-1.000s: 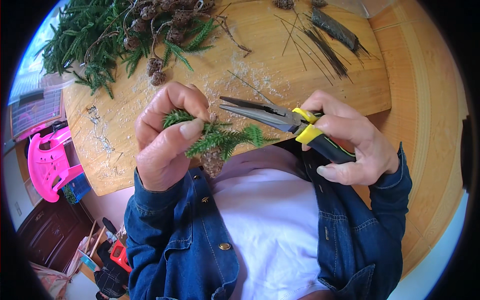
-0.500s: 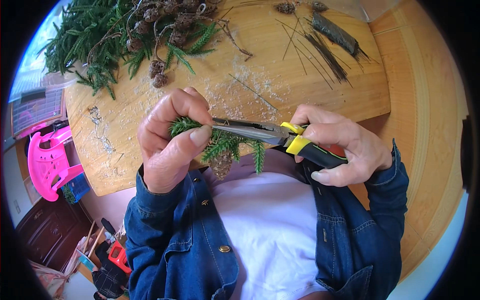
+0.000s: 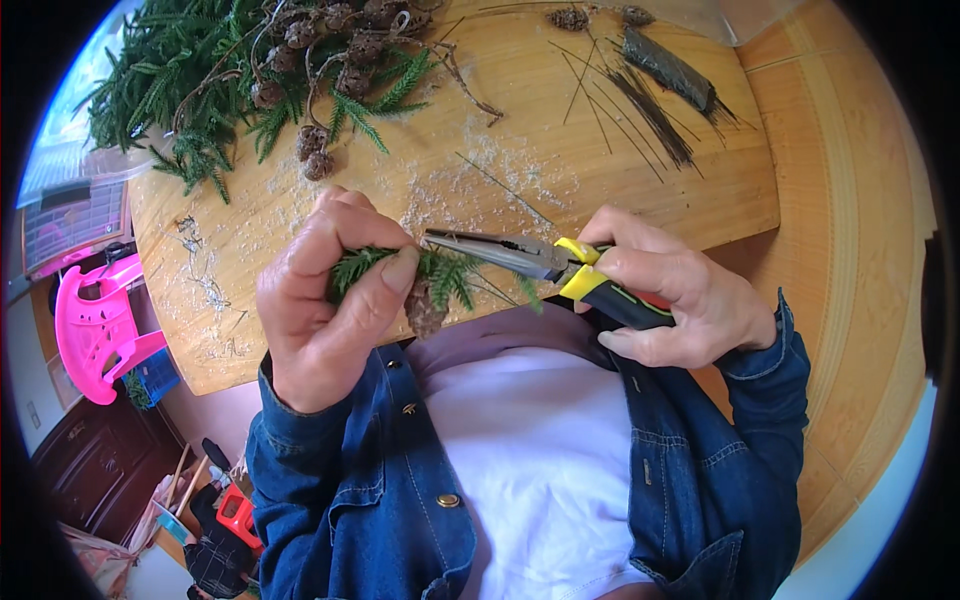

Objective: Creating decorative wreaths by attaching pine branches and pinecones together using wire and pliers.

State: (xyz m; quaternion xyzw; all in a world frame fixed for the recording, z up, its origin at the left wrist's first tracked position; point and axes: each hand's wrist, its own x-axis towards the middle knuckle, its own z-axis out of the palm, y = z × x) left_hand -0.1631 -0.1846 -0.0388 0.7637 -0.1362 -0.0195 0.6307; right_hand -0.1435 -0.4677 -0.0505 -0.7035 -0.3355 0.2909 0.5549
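My left hand (image 3: 335, 290) pinches a green artificial pine sprig (image 3: 447, 277) between thumb and fingers. From the sprig hangs a brown pine cone (image 3: 426, 312), partly hidden by the thumb. My right hand (image 3: 680, 295) is wrapped round the yellow and black handles of long-nose pliers (image 3: 540, 262). The pliers' jaws point left, their tips just right of the left fingertips and above the sprig. Whether the jaws touch anything there, I cannot tell.
A heap of green pine branches (image 3: 160, 85) and brown cones on stems (image 3: 355, 80) covers the far left of the wooden table (image 3: 420, 170). Thin dark wires (image 3: 655, 120) and a wrapped wire bundle (image 3: 668, 66) lie far right. A pink plastic chair (image 3: 100, 325) stands left.
My left hand with the sprig and cone has shifted slightly left and down. The pliers have drawn back from the sprig a little, and their jaws sit closer together.
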